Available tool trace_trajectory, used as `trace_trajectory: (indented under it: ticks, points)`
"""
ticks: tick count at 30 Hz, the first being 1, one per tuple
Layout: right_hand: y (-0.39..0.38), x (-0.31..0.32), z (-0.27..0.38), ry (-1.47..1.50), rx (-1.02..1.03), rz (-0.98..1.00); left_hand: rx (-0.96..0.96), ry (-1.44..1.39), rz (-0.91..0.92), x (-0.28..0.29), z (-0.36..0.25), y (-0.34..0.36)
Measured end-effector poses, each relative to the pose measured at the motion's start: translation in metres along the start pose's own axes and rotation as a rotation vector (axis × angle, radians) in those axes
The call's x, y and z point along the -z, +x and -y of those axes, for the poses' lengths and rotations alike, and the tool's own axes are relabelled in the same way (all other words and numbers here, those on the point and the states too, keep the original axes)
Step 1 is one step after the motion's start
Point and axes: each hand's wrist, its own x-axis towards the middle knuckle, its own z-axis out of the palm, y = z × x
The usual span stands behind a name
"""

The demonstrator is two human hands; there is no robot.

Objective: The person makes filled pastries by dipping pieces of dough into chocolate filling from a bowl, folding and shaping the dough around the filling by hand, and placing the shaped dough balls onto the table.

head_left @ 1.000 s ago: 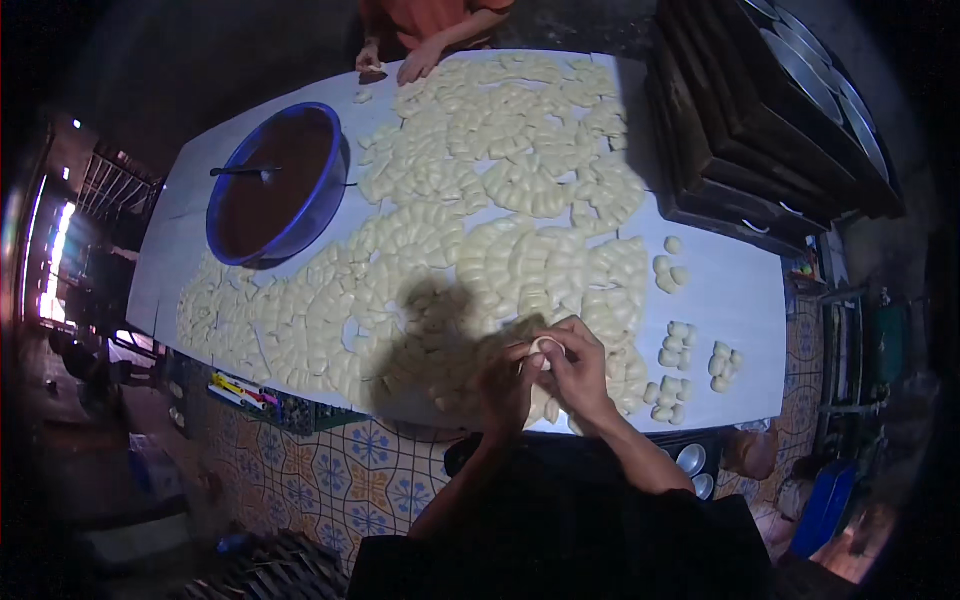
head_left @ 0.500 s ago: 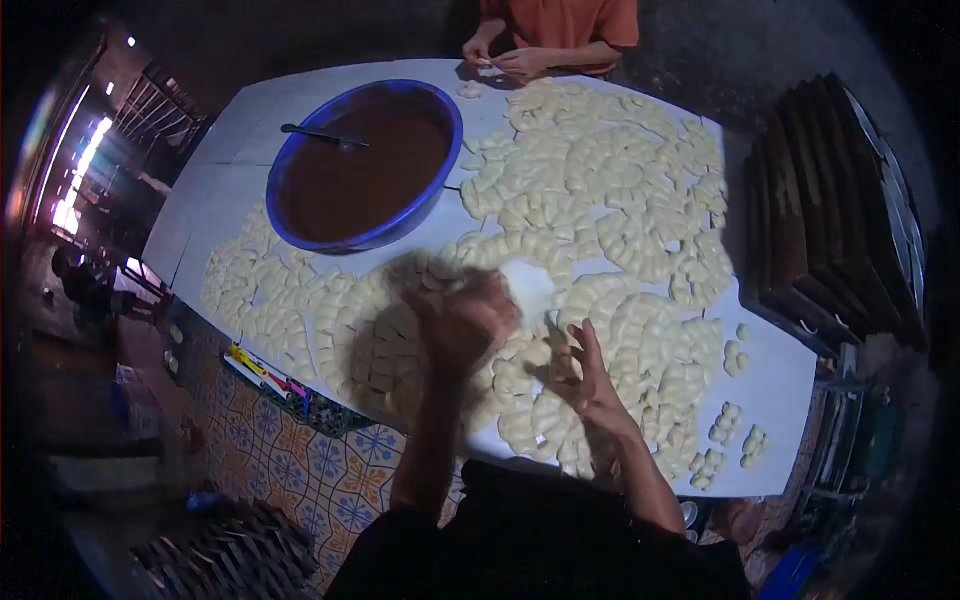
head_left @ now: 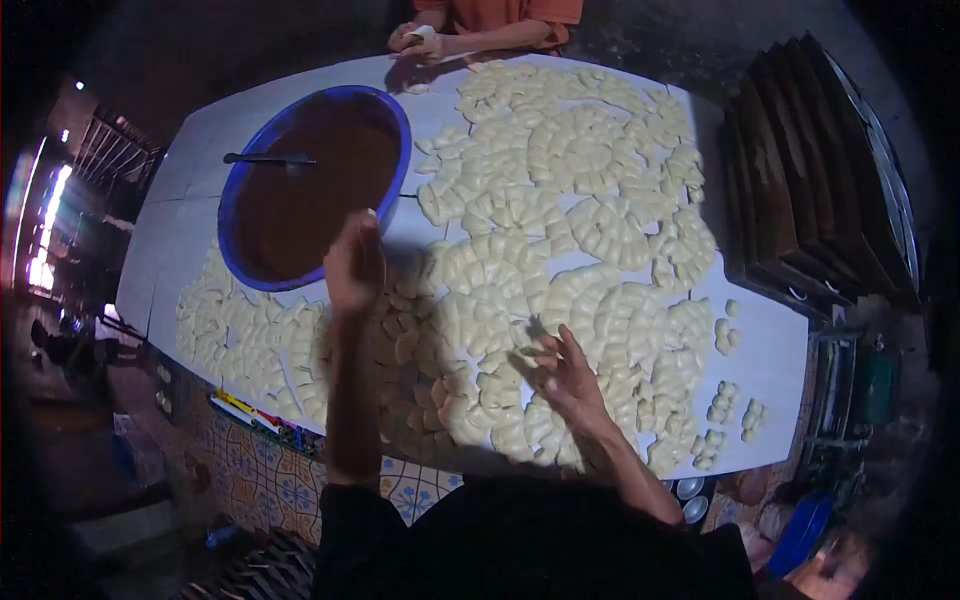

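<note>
My left hand (head_left: 355,268) is raised at the near right rim of a blue basin (head_left: 402,170), which holds a smooth brown mass (head_left: 320,190). Its fingers are pressed together, with a small pale bit at the tip; what they grip is mostly hidden. My right hand (head_left: 570,380) hovers over pale dough pieces (head_left: 600,310), fingers apart and nothing in them. These plump pieces cover much of the white tabletop (head_left: 770,340), many lying in overlapping rows. A dark spatula-like tool (head_left: 268,159) lies across the basin's far left rim.
Across the table, a person in an orange shirt (head_left: 495,15) handles a pale piece in their hands (head_left: 420,45). Dark trays (head_left: 810,170) stand stacked on edge at the right. Small coloured items (head_left: 245,405) sit by the table's near left edge, above a patterned tile floor (head_left: 275,480).
My left hand has moved left from over the dough to the basin's rim; the white blob beside it no longer shows there. My right hand stays spread. The whole view has shifted.
</note>
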Motion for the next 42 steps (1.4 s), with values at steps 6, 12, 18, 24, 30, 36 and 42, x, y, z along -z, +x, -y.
trace_trajectory:
  ticks: [6, 12, 18, 24, 30, 36, 42]
  points:
    - [-0.01, 0.0, -0.012, 0.617, -0.18, -0.127, 0.841, -1.099, 0.505, -0.089, -0.051, -0.158]
    - [-0.068, 0.012, 0.025, -0.663, 0.347, -0.356, 0.741, -0.808, 0.433, -0.125, -0.091, -0.226]
    - [-0.112, 0.063, 0.052, -0.588, 0.464, -0.357, -0.016, -0.214, 0.584, -0.15, -0.115, -0.253]
    - [-0.162, 0.088, 0.074, -0.653, 0.513, -0.266, 0.555, -0.344, 0.617, -0.186, -0.156, -0.294]
    - [-0.205, 0.137, 0.071, -0.571, 0.336, -0.415, 0.331, -0.503, 0.543, -0.246, -0.159, -0.343]
    - [-0.23, 0.206, 0.1, -0.184, -0.375, 0.243, -0.12, -0.381, 0.631, -0.263, -0.176, -0.363]
    - [-0.181, 0.283, 0.095, -0.977, 0.236, 0.129, -0.287, -0.193, 0.348, -0.262, -0.195, -0.348]
